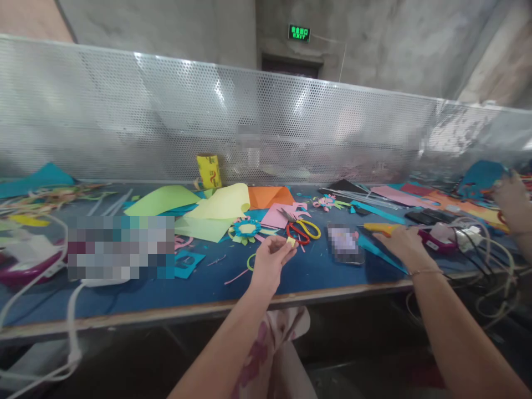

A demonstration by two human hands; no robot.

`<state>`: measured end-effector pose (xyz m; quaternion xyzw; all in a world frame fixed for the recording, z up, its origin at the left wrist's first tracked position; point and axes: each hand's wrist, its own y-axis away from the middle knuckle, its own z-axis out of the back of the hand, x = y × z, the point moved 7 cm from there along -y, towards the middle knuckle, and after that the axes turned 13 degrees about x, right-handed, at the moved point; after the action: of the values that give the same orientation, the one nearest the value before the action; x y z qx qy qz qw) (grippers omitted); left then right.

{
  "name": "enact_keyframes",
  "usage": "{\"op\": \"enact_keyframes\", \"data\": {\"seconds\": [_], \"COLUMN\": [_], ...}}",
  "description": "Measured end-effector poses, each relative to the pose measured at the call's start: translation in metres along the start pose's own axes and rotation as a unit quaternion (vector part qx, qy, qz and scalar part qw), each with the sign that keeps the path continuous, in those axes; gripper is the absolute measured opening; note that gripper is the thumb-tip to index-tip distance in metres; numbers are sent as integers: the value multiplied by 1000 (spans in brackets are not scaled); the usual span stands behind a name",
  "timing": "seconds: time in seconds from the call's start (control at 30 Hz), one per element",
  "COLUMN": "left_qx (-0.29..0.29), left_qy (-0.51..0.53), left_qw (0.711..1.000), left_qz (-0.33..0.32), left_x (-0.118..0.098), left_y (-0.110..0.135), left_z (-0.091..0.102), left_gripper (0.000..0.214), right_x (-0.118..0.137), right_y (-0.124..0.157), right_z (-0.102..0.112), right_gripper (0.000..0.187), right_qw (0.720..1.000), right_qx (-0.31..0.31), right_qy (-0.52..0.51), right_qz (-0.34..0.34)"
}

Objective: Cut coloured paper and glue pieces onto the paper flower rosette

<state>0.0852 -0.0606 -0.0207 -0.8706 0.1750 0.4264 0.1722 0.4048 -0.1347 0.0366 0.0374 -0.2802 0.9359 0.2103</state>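
My left hand (272, 260) is raised above the front of the table, its fingertips pinching a small pale yellow piece of paper (291, 241). Just behind it lie scissors (300, 229) with red and yellow handles, and a blue paper flower (246, 228) with a pale centre. My right hand (401, 243) is wrapped round a yellow glue gun (377, 228), whose thin tip points left. Its grip is mostly hidden by my fingers. Between my hands a phone (346, 244) lies flat on the table.
Coloured paper sheets (220, 202) cover the back of the blue table (187, 299). A yellow packet (209, 171) leans near the perforated metal screen (166, 122). Loose cables (505, 255) and a purple device (436, 239) lie right. Another person's hand (513, 194) reaches in far right.
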Motion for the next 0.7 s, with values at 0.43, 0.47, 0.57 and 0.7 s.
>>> {"op": "enact_keyframes", "data": {"seconds": [0.43,0.47,0.57,0.7], "left_qx": [-113,-115,-131,-146], "left_qy": [174,177,183,179], "left_qw": [972,970,964,960], "left_qz": [-115,-123,-145,-161], "left_x": [-10,-11,-13,-14], "left_y": [1,1,3,4], "left_z": [28,29,30,33], "left_gripper": [26,27,28,28], "right_x": [240,242,249,255], "right_y": [64,65,67,68], "right_z": [-52,-57,-67,-71], "right_gripper": [21,21,21,20], "right_qw": [727,704,647,622], "right_qx": [227,218,215,208], "right_qy": [-644,-673,-731,-755], "right_qz": [73,56,21,-1]}}
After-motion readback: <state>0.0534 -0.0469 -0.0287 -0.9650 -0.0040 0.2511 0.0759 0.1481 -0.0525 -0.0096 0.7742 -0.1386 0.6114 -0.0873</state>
